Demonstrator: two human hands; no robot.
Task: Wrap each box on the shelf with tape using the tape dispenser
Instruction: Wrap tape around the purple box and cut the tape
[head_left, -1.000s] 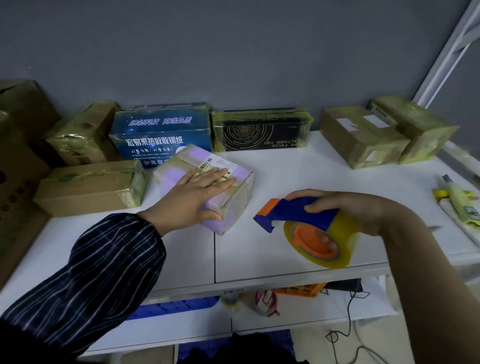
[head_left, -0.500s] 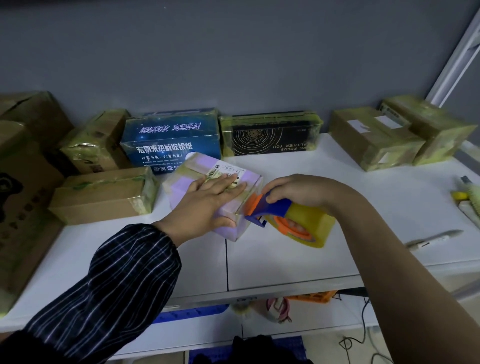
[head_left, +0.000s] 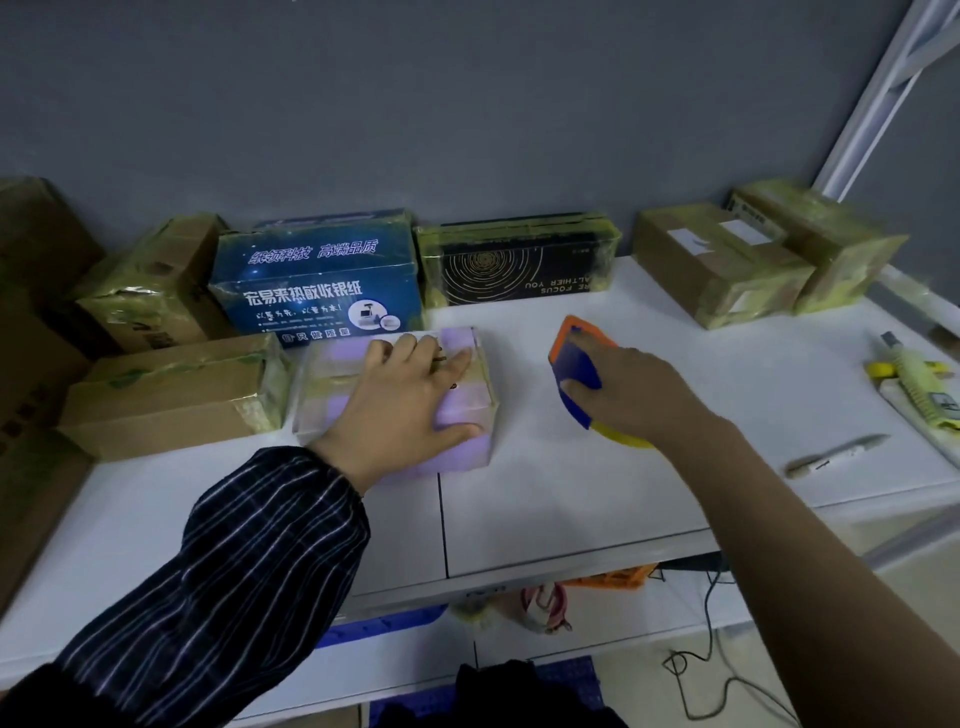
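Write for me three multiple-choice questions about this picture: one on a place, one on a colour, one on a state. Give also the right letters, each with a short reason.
1. Where is the tape dispenser relative to the purple box?
A. on top of it
B. to its right, apart
C. behind it

2. What colour is the printed box directly behind the purple box?
A. red
B. white
C. blue

3. What does the left hand do?
A. lies flat on the purple box
B. grips a pen
C. hangs in the air

1 B: bare shelf shows between them.
2 C: its front is blue.
3 A: its fingers spread over the top.
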